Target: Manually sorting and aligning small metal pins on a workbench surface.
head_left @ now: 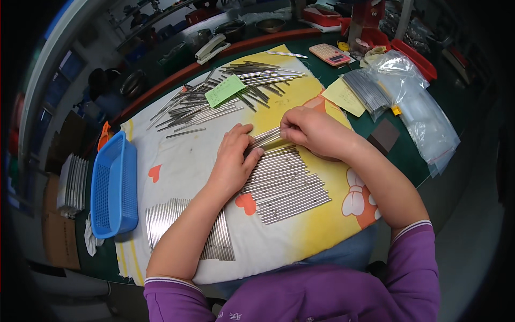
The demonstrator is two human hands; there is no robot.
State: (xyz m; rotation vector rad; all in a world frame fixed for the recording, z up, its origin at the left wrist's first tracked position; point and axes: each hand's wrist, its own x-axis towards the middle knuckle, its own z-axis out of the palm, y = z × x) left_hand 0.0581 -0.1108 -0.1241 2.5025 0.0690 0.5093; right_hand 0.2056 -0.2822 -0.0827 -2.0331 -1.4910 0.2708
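Observation:
Between my two hands is a small bunch of thin metal rods [267, 138]. The fingers and thumb of my left hand [232, 158] close round its left end, while my right hand [307, 130] pinches the right end. Just below lies a row of metal rods [287, 185] set side by side, with uneven right ends. A second row of rods [173, 214] is partly hidden under my left forearm. Beyond my hands is a loose, criss-crossed pile of rods [252, 80], and a green paper slip [225, 91] rests on it.
A white and yellow printed cloth [185, 145] covers the work surface. A blue plastic basket [115, 185] stands at its left. To the right lie a yellow note [344, 96], a bag of grey rods [367, 91] and clear plastic bags [424, 118]. A pink calculator [329, 54] and a stapler [212, 49] sit at the back.

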